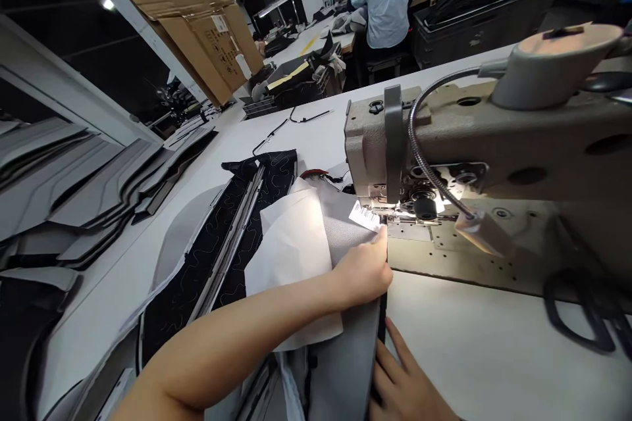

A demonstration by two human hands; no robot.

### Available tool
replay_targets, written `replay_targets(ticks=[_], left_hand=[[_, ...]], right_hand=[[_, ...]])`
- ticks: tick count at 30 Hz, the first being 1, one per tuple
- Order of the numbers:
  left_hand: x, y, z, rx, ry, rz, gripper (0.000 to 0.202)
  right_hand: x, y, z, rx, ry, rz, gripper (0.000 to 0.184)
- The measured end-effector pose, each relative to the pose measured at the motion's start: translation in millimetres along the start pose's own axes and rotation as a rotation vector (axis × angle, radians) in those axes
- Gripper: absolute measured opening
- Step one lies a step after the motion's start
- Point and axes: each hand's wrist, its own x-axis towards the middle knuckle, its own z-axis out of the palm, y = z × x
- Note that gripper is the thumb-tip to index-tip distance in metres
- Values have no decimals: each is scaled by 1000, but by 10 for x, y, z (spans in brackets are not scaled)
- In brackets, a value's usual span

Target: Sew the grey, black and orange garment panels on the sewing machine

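Note:
My left hand [363, 273] reaches across to the sewing machine [419, 145], its fingers closed at the edge of a grey fabric piece [343, 223]. A small white printed label [364, 216] lies on that fabric, touching the fingertips and close to the lit needle area. Lower down, my right hand [407, 378] rests along the dark edge of the same workpiece, fingers stretched out and apart; its thumb is hidden. Under my left forearm lie a loose white sheet [291, 243] and a black panel with wavy stitching [197, 289].
Black scissors [582, 316] lie on the right of the white table [444, 329]. Stacked grey panels [93, 177] line the left side. A cardboard box [207, 33] stands at the back left. A person in a light blue shirt [388, 0] sits farther off.

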Motion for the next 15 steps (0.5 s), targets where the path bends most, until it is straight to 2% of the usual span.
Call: replay_targets(ticks=[4, 8, 12, 15], left_hand=[[-226, 22, -17, -66, -190, -34, 89], [-202, 45, -49, -42, -142, -35, 81], [3, 45, -51, 79, -115, -84, 78], [136, 54, -15, 82, -41, -78, 76]], right_hand=[[31, 60, -54, -36, -19, -24, 16], [60, 127, -62, -54, -23, -20, 18], [55, 228, -105, -100, -95, -66, 20], [40, 291, -127, -133, -158, -81, 18]])
